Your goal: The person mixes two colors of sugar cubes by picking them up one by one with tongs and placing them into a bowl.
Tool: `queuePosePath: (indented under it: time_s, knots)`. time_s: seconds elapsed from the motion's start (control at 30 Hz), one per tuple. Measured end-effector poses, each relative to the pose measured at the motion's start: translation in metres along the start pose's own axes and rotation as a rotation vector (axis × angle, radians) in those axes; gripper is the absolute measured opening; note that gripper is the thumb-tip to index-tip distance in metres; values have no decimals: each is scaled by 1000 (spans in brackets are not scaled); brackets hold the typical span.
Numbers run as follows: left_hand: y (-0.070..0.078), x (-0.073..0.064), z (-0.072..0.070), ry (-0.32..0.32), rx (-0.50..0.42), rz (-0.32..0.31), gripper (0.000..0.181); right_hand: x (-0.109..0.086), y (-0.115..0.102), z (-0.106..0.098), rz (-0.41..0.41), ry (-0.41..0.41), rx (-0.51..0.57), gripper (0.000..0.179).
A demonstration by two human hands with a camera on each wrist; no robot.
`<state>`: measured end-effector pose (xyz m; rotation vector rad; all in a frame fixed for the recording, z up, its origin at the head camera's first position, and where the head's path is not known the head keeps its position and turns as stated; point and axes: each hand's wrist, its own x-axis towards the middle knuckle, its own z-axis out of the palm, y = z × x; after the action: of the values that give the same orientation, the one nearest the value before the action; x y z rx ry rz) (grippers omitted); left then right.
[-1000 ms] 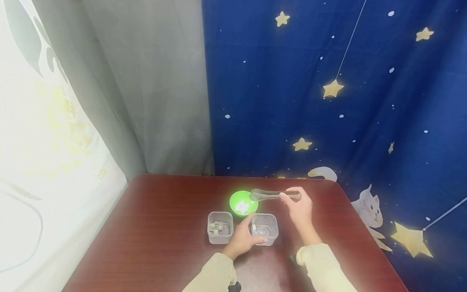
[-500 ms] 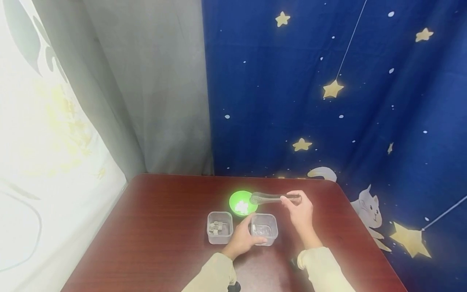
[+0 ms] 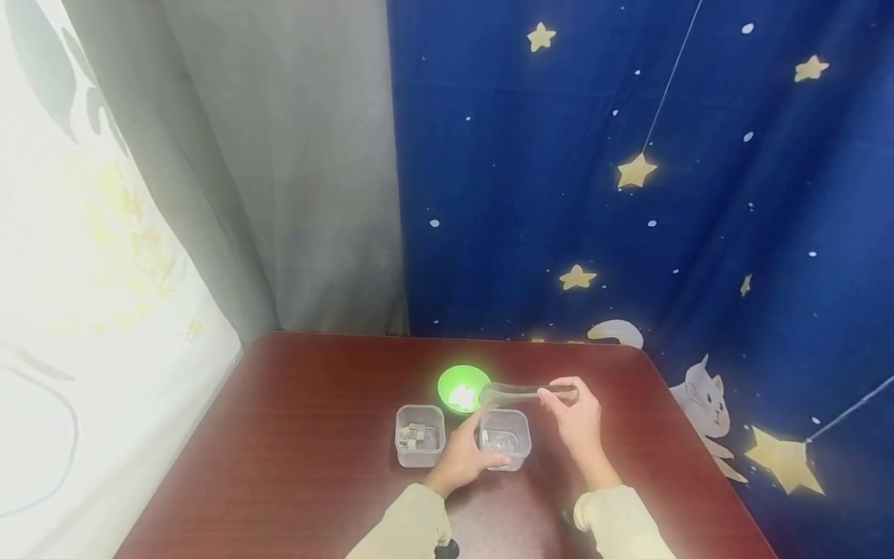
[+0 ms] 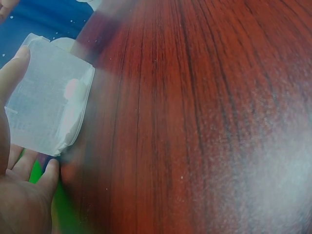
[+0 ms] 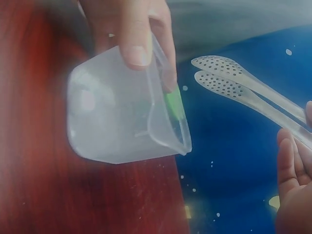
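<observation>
My left hand (image 3: 461,454) grips a clear square plastic container (image 3: 511,465) by its left side, thumb in front; a small white piece (image 4: 75,89) shows inside through the wall. In my right hand (image 3: 580,419) is a pair of metal tongs (image 3: 517,394), held level and pointing left. Their perforated heads (image 5: 218,64) lie close together in the right wrist view, with no piece visible between them. In the head view the tong heads overlap the right rim of a green bowl (image 3: 457,375), just beyond the container. White pieces (image 3: 462,397) are heaped in the bowl.
To the left of my left hand stands a second clear container (image 3: 420,460) with several pale and dark pieces (image 3: 414,436) in it. All rest on a dark red wooden table (image 3: 314,435). A grey curtain (image 3: 314,171) and a blue starry curtain (image 3: 503,155) hang behind its far edge.
My right hand and the tongs have moved down the head view, toward me, from over the bowl's right side to near the container's far rim. My left hand stays on the container.
</observation>
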<state>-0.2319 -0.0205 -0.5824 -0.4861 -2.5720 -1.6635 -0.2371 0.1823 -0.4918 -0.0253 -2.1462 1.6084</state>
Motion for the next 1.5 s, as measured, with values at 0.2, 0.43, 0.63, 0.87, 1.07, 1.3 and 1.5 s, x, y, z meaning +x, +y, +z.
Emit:
queuePosePath:
  time_s: [0.2,0.43,0.63,0.87,1.07,1.3,1.5]
  knots:
    - [0,0,-1,2,13,-20,101,-5,5,-2,0,-21,-30,21]
    - [-2,1,0,8,14,-16,105,-11,14,-7,36,-37,-45,21]
    - [-2,1,0,3,16,0,101,-16,20,-11,44,-52,-70,21]
    - [0,0,-1,3,31,-8,99,-20,23,-13,35,-117,-94,21]
    - [1,0,-1,1,27,0,98,-22,29,-12,41,-178,-156,23]
    - [0,0,-1,4,24,6,97,-20,34,-12,41,-256,-163,23]
    - [1,-1,-1,1,19,11,96,-13,30,-15,16,-306,-235,24]
